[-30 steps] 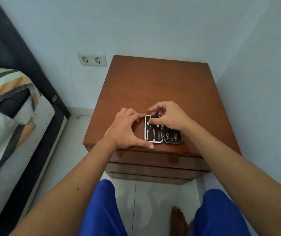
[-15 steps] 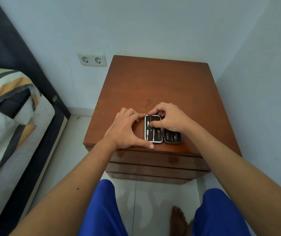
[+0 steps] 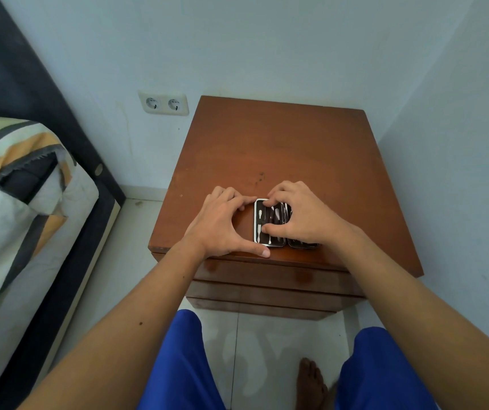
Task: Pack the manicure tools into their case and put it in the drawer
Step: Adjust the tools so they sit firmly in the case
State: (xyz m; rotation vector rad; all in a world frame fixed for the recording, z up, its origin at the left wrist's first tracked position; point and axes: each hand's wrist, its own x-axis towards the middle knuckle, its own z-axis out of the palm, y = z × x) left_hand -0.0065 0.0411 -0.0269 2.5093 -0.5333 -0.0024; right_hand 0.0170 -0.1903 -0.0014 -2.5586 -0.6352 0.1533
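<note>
Open manicure case (image 3: 269, 223) lies flat near the front edge of the brown wooden worktop (image 3: 266, 149), both halves spread, small metal tools (image 3: 259, 223) showing in the left half. Left hand (image 3: 222, 226) braces the case's left side: fingers curled at the far corner, thumb stretched along the near edge, palm off the case, so it is spread wide in a C shape and grips nothing. Right hand (image 3: 302, 217) lies over the right half and part of the left, fingertips on the far rim, thumb pressing down on the tools in the left half; cannot tell if it pinches any tool. Drawer fronts (image 3: 266, 279) below the worktop are closed. Bed (image 3: 15, 187) at left, wall socket (image 3: 163, 103) behind, blue shorts (image 3: 178, 365) and a bare foot (image 3: 311, 383) at the bottom.
</note>
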